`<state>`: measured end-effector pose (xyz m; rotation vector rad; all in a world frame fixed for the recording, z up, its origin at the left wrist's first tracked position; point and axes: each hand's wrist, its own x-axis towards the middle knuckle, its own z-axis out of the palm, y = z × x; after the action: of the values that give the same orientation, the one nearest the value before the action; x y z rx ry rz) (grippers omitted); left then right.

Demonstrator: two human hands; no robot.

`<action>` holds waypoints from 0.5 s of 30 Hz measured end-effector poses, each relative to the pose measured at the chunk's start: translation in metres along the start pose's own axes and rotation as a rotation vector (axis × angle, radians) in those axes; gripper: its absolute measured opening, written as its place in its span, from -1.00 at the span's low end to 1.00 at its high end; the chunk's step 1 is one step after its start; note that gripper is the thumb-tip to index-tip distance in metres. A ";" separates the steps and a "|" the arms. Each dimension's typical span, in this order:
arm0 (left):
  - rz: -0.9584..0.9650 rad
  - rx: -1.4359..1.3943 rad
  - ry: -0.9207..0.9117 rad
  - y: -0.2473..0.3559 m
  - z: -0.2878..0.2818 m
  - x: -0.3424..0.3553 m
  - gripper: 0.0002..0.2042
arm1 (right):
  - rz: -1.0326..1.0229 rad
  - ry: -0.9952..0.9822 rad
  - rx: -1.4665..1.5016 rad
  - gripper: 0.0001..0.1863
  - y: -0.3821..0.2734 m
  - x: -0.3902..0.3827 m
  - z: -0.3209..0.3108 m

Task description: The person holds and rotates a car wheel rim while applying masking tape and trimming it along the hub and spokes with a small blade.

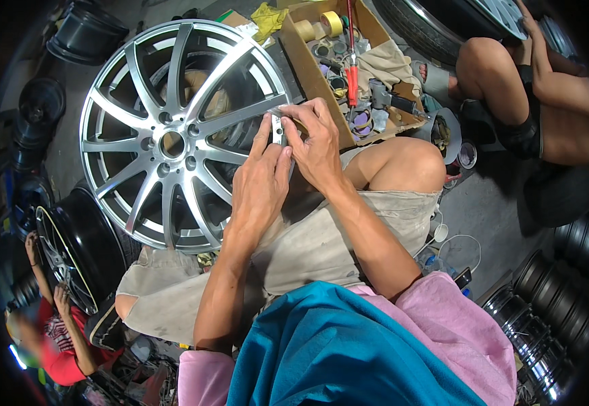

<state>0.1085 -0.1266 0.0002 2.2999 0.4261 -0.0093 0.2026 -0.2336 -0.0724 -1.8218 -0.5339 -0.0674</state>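
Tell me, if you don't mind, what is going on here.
The seated person's left hand and right hand hold a small perforated metal strip at the edge of a silver multi-spoke wheel. An open cardboard box stands beyond them. At lower left, a red-shirted co-worker has both hands at a black-barrelled wheel.

Head fisheye, one view, steep down-look

Left lens of the head-worn pair. Looks down and a bit forward from above the wearer's blue-and-pink clothing (335, 338), which sits very near the lens. Left fingers (261, 139) and right fingers (310, 115) at middling range, seen from above and behind; forearms (220, 298) run away from the lens. Wheel (179, 169) past them, face-on. Floor (484, 223) lower down. Wide coverage: catches a red-shirted person (71, 362) left, another person (504, 88) right. Upright, unmirrored.
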 end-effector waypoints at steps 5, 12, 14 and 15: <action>0.016 -0.013 0.022 -0.003 0.002 0.000 -0.72 | -0.009 -0.009 -0.007 -0.80 -0.001 0.001 -0.001; -0.010 -0.012 0.001 0.000 0.001 0.001 -0.72 | -0.029 -0.020 -0.020 -0.80 0.001 0.002 -0.001; 0.004 -0.016 0.011 0.000 0.001 0.000 -0.72 | -0.036 -0.017 -0.017 -0.80 0.001 0.003 -0.001; 0.004 -0.016 0.011 -0.002 0.001 0.000 -0.72 | -0.031 -0.021 -0.010 -0.80 0.000 0.003 -0.001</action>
<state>0.1081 -0.1261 -0.0025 2.2857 0.4259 0.0089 0.2053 -0.2334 -0.0715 -1.8255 -0.5773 -0.0715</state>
